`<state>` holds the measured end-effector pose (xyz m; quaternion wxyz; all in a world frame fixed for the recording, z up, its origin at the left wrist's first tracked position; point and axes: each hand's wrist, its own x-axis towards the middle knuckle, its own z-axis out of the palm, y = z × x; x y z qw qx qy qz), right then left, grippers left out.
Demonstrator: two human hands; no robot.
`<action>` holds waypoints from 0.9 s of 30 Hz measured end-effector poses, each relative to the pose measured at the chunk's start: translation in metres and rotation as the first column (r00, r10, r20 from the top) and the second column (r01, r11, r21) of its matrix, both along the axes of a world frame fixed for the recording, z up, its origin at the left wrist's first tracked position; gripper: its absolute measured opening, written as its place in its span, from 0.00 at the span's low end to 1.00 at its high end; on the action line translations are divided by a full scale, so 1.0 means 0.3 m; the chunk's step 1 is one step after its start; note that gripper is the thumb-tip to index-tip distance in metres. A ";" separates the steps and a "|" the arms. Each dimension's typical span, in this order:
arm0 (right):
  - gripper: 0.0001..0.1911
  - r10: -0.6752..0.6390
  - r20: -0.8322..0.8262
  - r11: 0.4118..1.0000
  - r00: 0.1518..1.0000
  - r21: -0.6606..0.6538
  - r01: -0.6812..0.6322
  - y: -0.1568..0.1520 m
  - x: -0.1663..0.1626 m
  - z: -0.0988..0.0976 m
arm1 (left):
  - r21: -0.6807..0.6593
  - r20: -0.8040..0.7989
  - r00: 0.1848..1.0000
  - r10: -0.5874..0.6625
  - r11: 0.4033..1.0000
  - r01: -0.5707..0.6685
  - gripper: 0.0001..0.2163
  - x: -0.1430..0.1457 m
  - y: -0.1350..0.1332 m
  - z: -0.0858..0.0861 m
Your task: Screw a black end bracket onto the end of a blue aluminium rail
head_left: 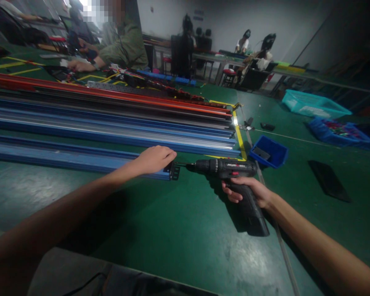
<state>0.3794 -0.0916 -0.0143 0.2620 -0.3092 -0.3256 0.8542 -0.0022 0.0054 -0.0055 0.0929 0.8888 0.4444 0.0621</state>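
My right hand (249, 190) is wrapped round the handle of a black cordless drill (231, 167). The drill lies level above the table, its chuck and bit aimed left at a black slotted end bracket (174, 172). The bit's tip is at or very near the bracket; contact cannot be made out. That bracket sits on the right end of a long blue metal rail (95, 163). My left hand (156, 159) closes over the rail just behind the bracket, its fingertips partly hidden on the far side.
More blue rails (111, 130) and a red-orange rail (126, 98) lie behind. Right of them are a blue bin (277, 154), a turquoise basket (317, 105), blue trays (333, 133) and a flat black piece (329, 180). A person in a green sleeve (123, 47) works across the green table (172, 230).
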 end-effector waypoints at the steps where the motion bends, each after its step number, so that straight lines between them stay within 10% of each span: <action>1: 0.15 0.002 -0.002 1.000 1.000 -0.006 -0.002 0.001 0.000 0.000 | -0.004 0.002 1.000 0.002 1.000 -0.002 0.24 0.001 -0.001 0.004; 27: 0.15 0.021 -0.156 0.971 0.988 -0.231 -0.057 0.023 0.014 -0.013 | -0.086 0.049 0.997 0.063 0.995 -0.058 0.29 -0.014 0.005 0.001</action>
